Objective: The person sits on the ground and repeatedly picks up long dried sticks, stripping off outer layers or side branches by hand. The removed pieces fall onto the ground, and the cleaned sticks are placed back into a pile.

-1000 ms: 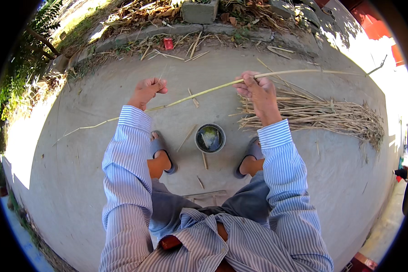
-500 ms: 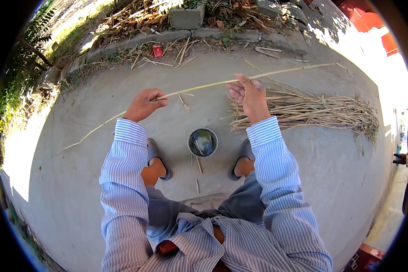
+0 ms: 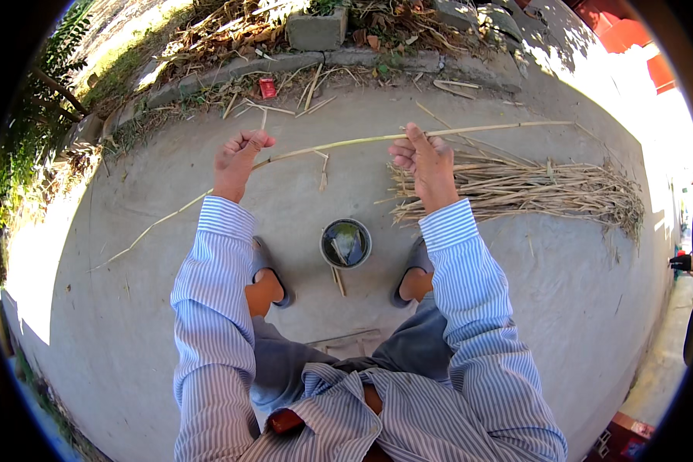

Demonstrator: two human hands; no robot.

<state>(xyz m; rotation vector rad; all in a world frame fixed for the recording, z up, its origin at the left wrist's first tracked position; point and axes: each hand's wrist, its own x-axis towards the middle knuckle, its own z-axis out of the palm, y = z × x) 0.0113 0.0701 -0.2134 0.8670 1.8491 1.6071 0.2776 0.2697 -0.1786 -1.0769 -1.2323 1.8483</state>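
Observation:
A long, thin dry stalk [image 3: 339,144], pale with a greenish stretch in its middle, spans from far left to far right in front of me. My right hand [image 3: 425,160] pinches it right of its middle between thumb and fingers. My left hand [image 3: 240,160] is closed, with a short pale strip [image 3: 264,118] sticking up from its fingers. The stalk passes behind my left wrist, and its thin end droops to the lower left. A bundle of similar dry stalks [image 3: 531,189] lies on the ground beyond my right wrist.
A round container [image 3: 346,243] with dark contents stands between my feet. Scraps of stalk [image 3: 323,172] lie on the concrete [image 3: 131,308]. Farther off are a low kerb [image 3: 231,77], a grey block [image 3: 316,31], dry plant litter and a small red packet [image 3: 267,87].
My left hand has come off the stalk and moved slightly up, now with a short strip in its fingers. The stalk's right end has dipped a little; my right hand keeps its grip.

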